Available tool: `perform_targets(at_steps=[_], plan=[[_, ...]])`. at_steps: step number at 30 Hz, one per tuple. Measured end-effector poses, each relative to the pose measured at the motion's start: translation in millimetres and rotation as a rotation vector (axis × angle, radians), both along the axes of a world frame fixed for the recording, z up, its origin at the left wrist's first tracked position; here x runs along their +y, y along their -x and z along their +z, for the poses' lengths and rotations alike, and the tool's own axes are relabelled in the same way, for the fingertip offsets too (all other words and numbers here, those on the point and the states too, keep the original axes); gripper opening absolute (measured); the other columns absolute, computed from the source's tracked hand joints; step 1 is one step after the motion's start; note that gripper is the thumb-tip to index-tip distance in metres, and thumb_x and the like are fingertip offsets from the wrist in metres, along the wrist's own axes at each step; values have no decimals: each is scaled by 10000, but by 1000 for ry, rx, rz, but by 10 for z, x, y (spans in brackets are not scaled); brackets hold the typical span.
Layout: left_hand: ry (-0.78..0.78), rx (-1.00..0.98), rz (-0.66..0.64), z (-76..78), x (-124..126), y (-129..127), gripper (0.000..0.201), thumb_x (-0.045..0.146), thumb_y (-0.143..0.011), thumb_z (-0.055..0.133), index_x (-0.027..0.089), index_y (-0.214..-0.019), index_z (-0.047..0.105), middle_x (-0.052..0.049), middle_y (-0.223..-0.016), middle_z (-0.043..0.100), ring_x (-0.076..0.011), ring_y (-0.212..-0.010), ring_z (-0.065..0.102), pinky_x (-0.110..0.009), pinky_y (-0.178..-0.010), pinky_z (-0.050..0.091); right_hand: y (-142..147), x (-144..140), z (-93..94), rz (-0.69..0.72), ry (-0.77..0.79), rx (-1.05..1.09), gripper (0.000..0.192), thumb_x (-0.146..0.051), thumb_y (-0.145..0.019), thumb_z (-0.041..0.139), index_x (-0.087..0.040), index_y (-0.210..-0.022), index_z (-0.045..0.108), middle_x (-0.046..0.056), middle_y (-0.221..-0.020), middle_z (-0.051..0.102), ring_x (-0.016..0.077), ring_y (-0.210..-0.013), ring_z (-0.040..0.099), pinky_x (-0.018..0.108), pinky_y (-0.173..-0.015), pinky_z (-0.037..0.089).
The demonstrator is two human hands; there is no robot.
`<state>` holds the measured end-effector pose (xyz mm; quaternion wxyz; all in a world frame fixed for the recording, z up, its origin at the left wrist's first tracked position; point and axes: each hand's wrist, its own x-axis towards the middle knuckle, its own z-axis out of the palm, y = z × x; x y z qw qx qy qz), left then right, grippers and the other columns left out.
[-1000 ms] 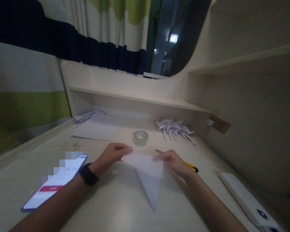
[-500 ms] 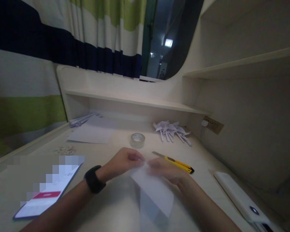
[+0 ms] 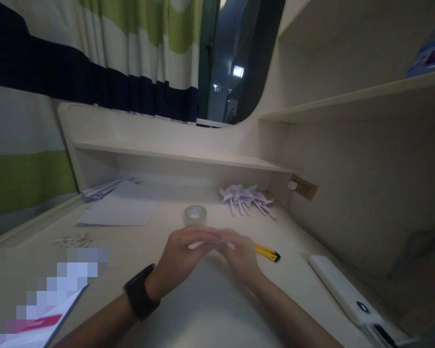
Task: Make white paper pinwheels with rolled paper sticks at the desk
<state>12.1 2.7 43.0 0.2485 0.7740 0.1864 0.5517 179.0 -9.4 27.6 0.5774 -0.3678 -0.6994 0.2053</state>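
**Paper's pinched between both hands**

Small white folded paper (image 3: 203,244) is barely peeking out, squeezed between the left hand (image 3: 183,258) and right hand (image 3: 239,253), fingers curled closed over it. All this sits just in front of the clear tape roll (image 3: 195,214) on the pale bench (image 3: 203,309); a yellow utility knife (image 3: 266,252) lies right of that roll.

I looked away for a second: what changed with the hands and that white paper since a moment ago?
The left hand and right hand came together; the paper, spread flat before, now shows only as a sliver between the blurred fingers. The tape roll, yellow knife and folded paper pile lie as before.
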Motion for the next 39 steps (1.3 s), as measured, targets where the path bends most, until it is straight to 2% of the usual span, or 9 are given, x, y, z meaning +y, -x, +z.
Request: perform_targets(at_steps=[5,9,12,16,20,29,33,39], plan=[[-211,55,28,-54,-53,78,205,61,-788,675,211,-926,702,-31,-908,705,-153,-841,651,-271,-763,512,44,-50,-18,57,-140,-71,137,-183,-760,696,-248,-868,750,56,-889,731,202,-877,656,335,-802,521],[-312,80,132,-68,-87,127,179,39,-812,631,174,-922,674,-45,-880,686,-148,-816,637,-261,-731,504,-17,-158,125,69,-219,-184,297,-161,-736,722,-245,-1020,708,56,-993,718,226,-1013,607,403,-907,479],[-367,132,192,-87,-82,144,139,58,-821,626,161,-907,664,-44,-835,673,-145,-769,625,-259,-696,496,-85,-220,245,43,-307,-211,314,-121,-736,713,-229,-1031,702,67,-1026,712,238,-1035,597,433,-921,467],[-387,180,210,-116,-63,146,130,73,-825,625,165,-912,654,-46,-838,672,-149,-760,621,-265,-688,493,-120,-222,294,85,-381,-215,249,-67,-769,663,-237,-939,729,56,-960,731,222,-969,625,429,-876,493],[-399,171,191,-111,-65,148,143,71,-821,626,168,-923,652,-48,-843,677,-151,-761,629,-265,-690,498,-116,-193,277,133,-396,-196,260,-61,-776,657,-238,-953,727,50,-907,741,207,-890,648,423,-837,514],[-349,125,120,-78,-118,122,179,76,-799,668,170,-951,676,-43,-867,710,-142,-782,663,-243,-724,518,-124,-193,295,144,-362,-123,210,-81,-753,698,-237,-885,742,48,-836,745,208,-835,652,412,-783,534],[-363,137,125,-107,-104,117,177,61,-806,659,165,-948,672,-36,-857,709,-122,-770,661,-220,-709,515,-118,-209,296,152,-331,-103,235,-87,-744,711,-245,-917,737,45,-852,743,207,-847,653,408,-781,537],[-363,140,114,-111,-109,114,158,68,-823,638,165,-944,664,-38,-850,705,-121,-756,658,-221,-690,519,-94,-234,288,155,-315,-67,176,-100,-748,711,-236,-855,744,41,-786,739,196,-781,657,386,-743,543]])
